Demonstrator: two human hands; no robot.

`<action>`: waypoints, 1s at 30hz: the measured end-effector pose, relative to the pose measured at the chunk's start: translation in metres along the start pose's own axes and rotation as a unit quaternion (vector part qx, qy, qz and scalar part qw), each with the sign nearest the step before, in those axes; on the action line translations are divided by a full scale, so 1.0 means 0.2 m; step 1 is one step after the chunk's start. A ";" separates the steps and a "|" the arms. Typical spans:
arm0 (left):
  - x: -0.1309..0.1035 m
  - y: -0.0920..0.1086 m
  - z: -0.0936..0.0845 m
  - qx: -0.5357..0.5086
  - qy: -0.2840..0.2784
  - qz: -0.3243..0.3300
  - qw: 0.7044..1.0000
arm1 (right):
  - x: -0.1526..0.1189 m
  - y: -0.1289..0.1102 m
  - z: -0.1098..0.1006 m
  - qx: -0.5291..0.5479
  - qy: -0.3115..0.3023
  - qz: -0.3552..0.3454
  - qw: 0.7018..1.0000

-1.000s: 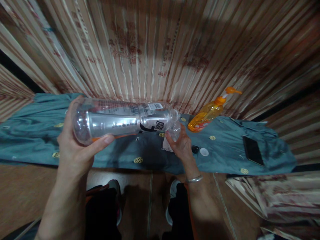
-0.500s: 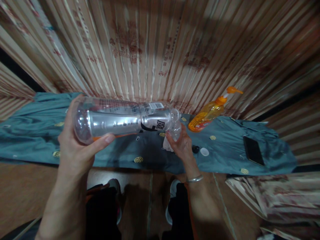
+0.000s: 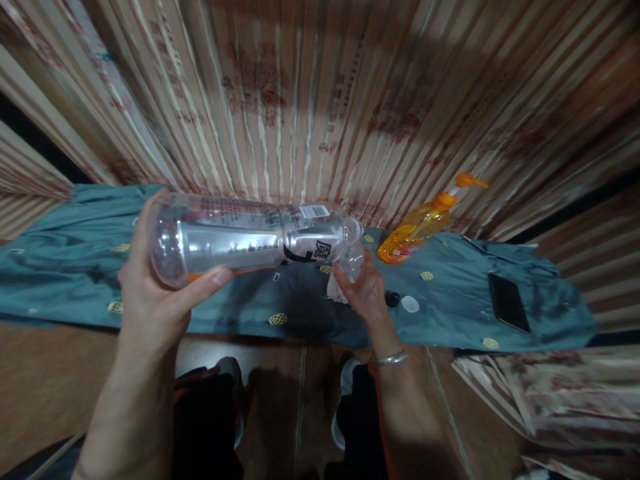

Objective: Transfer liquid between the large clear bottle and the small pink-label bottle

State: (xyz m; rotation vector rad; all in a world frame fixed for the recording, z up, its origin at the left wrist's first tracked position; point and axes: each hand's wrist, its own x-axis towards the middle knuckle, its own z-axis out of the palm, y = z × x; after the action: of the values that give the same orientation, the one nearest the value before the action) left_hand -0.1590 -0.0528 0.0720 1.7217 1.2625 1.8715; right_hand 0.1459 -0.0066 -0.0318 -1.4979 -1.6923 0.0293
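A large clear plastic bottle [image 3: 250, 243] with a silver label lies nearly level in the air, its base to the left and its neck to the right. My left hand [image 3: 157, 297] is wrapped around the base, thumb along the near side. At the neck, my right hand [image 3: 369, 290] has its fingers closed on a small clear plastic container [image 3: 353, 260], held just below the bottle's mouth. Whether the two touch I cannot tell. Below that hand, a pale crumpled piece [image 3: 336, 291] shows partly on the cloth.
A teal cloth [image 3: 300, 320] covers the narrow surface. Right of my hands are an orange pump bottle [image 3: 413, 230], a small black cap [image 3: 392, 298], a white disc [image 3: 410, 304] and a dark phone [image 3: 509, 302]. A patterned curtain [image 3: 300, 100] hangs close behind.
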 end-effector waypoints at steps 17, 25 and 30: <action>0.00 0.01 0.00 0.015 -0.004 0.010 1.000 | 0.00 0.00 0.00 0.011 -0.009 0.006 1.000; 0.00 0.02 0.01 0.012 0.007 -0.003 1.000 | 0.00 0.00 -0.01 0.015 -0.008 -0.002 1.000; -0.01 0.02 0.01 0.005 0.008 -0.004 1.000 | 0.00 0.00 0.00 0.011 -0.006 0.000 1.000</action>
State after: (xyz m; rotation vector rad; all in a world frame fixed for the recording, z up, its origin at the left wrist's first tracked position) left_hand -0.1566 -0.0555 0.0738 1.7082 1.2847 1.8820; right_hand 0.1459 -0.0067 -0.0307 -1.4847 -1.6957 0.0574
